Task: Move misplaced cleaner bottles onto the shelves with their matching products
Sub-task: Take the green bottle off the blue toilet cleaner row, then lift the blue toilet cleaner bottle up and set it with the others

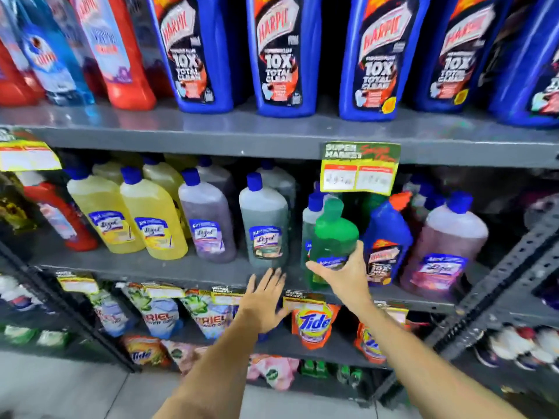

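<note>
Green bottle in right hand, at middle shelf front.

Right hand is closed round the lower body of the green bottle, long axis near upright, cap tipped slightly left; it is just left of the blue Harpic bottle. Left hand is open, empty, below-left of the green bottle, farther off. Middle shelf is grey metal and crowded; little free room.

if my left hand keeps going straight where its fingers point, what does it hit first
Probably the grey-green Lizol bottle with a blue cap, standing just above the open left hand; depth is unclear, so the grey metal shelf edge could come first.
</note>
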### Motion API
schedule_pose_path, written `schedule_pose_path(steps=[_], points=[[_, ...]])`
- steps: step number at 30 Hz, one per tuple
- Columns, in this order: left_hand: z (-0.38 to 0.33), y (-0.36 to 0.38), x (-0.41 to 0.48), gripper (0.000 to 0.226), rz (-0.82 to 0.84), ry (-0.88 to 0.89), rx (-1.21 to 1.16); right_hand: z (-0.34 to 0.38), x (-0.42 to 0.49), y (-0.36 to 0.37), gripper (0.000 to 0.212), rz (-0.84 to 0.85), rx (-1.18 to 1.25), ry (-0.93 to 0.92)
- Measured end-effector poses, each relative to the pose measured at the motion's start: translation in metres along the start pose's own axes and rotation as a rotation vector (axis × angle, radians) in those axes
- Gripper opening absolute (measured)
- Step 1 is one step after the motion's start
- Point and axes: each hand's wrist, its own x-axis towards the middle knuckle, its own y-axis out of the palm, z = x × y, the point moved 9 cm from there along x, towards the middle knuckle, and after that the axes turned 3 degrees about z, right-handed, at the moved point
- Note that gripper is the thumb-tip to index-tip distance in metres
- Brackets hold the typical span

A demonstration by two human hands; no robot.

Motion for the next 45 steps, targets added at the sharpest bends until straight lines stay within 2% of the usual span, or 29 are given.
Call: schedule_pose_path(steps=[4,10,16,19,23,25,27,31,33,39,42,45], points=[[0.002,0.011,0.003,0.08,-0.037,0.009,-0.025,-0.033,0.002,0.014,0.081,-0.078,-0.022,0.064],[0.0,0.011,0.003,0.081,-0.074,0.03,-0.079,-0.047,0.009,0.021,0.081,-0.123,-0.069,0.017],[-0.002,0.007,-0.001,0.082,-0.079,0.042,-0.097,-0.058,0.005,0.024,0.09,-0.095,-0.112,0.065],[-0.002,0.004,-0.002,0.081,-0.104,0.048,-0.105,-0.053,-0.017,0.007,0.083,-0.26,-0.134,0.019],[-0.002,0.004,-0.003,0.08,-0.122,0.052,-0.124,-0.042,-0.043,-0.047,0.057,-0.655,-0.161,-0.123],[-0.002,0.004,-0.003,0.08,-0.127,0.046,-0.121,-0.039,-0.041,-0.072,0.058,-0.759,-0.212,-0.124],[-0.002,0.004,-0.003,0.08,-0.122,0.041,-0.11,-0.039,-0.03,-0.085,0.073,-0.738,-0.249,-0.084],[-0.002,0.003,-0.005,0.08,-0.109,0.05,-0.134,-0.053,0.004,-0.086,0.112,-0.526,-0.264,0.073],[-0.002,0.0,-0.006,0.08,-0.105,0.066,-0.165,-0.058,0.016,-0.087,0.121,-0.485,-0.267,0.126],[0.003,-0.003,-0.005,0.079,-0.027,0.082,-0.135,-0.06,0.022,-0.093,0.116,-0.503,-0.347,0.168],[0.002,-0.009,-0.007,0.076,0.022,0.066,-0.116,-0.054,0.022,-0.094,0.116,-0.462,-0.388,0.178],[-0.005,-0.032,-0.019,0.07,-0.026,0.098,-0.07,-0.046,0.008,-0.096,0.11,-0.438,-0.383,0.168]])
